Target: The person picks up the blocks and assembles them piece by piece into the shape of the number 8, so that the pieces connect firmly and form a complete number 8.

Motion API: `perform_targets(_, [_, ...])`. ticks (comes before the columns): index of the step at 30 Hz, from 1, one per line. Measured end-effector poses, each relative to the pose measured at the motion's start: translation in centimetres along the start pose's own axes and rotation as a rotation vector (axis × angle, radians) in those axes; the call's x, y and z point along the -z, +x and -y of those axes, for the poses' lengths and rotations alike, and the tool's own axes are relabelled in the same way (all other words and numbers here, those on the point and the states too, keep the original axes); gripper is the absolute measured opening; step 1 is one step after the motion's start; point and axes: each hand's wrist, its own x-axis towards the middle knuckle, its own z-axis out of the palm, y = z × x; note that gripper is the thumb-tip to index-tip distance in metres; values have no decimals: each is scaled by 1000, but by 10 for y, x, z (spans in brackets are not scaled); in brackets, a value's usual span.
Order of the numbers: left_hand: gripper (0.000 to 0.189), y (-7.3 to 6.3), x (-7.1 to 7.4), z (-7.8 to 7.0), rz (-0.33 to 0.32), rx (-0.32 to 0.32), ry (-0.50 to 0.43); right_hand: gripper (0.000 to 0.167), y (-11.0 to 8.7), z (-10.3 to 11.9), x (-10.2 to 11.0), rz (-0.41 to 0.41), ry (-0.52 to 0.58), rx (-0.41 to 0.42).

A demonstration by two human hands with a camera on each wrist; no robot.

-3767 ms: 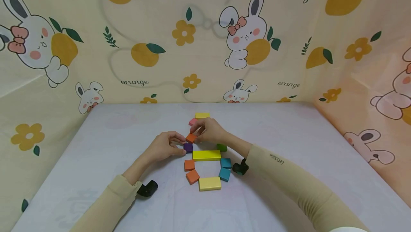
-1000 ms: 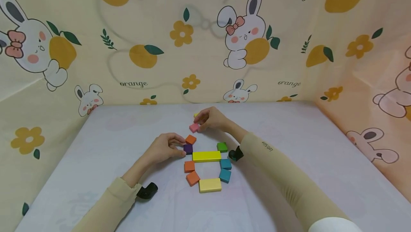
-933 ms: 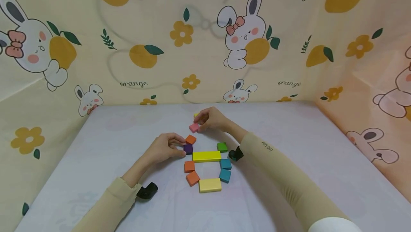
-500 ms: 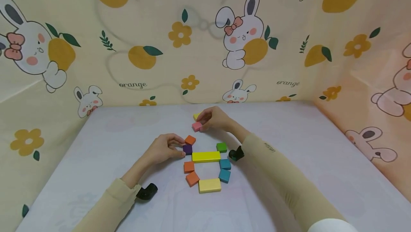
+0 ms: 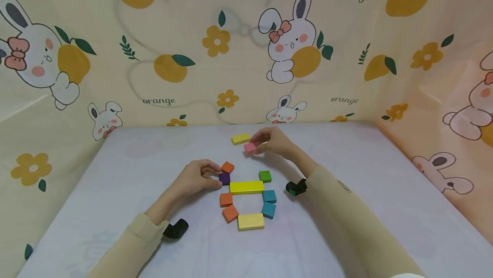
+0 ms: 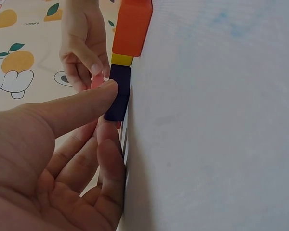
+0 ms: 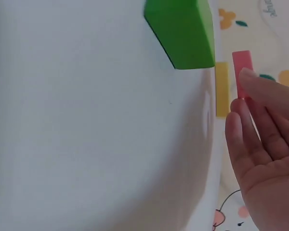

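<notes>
My left hand (image 5: pixel 199 175) pinches a purple block (image 5: pixel 224 179), thumb on its near side in the left wrist view. An orange block (image 5: pixel 228 167) sits tilted just behind the purple one, by the left fingertips. My right hand (image 5: pixel 272 140) holds a small pink block (image 7: pixel 243 60) between thumb and fingers, raised off the table in the right wrist view. A pale yellow block (image 5: pixel 240 139) lies just behind the pink one. In front, a long yellow block (image 5: pixel 246 187) lies crosswise, and a green block (image 5: pixel 265 176) stands at its right end.
Below the long yellow block, two orange blocks (image 5: pixel 226 200) on the left and two blue blocks (image 5: pixel 269 210) on the right lead to a pale yellow block (image 5: pixel 251 222), forming a ring. A patterned cloth backdrop (image 5: pixel 246 55) surrounds the white table (image 5: pixel 115 192).
Earlier the right hand was at the tilted orange block; it let go and took the pink block. The pink block has since moved right and up. The left hand stays on the purple block.
</notes>
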Motion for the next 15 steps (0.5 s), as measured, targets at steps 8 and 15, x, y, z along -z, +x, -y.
perform_targets(8, [39, 1, 0, 0, 0, -2, 3, 35, -17, 6, 2, -22, -13, 0])
perform_targets(15, [39, -1, 0, -2, -3, -3, 7, 36, -31, 7, 0, -84, 37, -7])
